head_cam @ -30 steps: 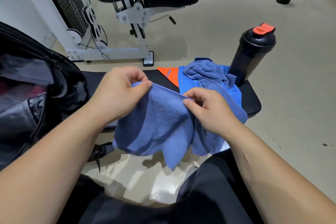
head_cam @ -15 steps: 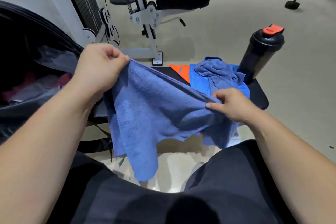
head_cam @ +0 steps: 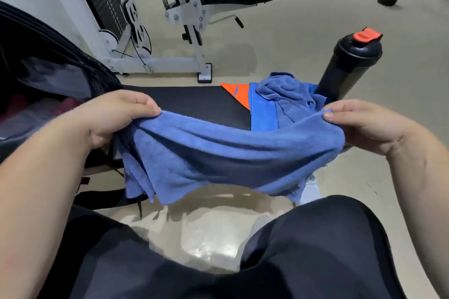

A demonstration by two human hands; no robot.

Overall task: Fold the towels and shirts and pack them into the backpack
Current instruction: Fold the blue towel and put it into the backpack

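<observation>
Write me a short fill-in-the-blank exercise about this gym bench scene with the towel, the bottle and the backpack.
1. The left hand and right hand each pinch the top edge of a towel coloured ____.
2. The bottle stands at the ____ end of the bench.
3. The open backpack sits at the ____ edge of the view.
4. Beside the cloth pile, a corner of ____ fabric shows.

Missing words: blue; right; left; orange.
</observation>
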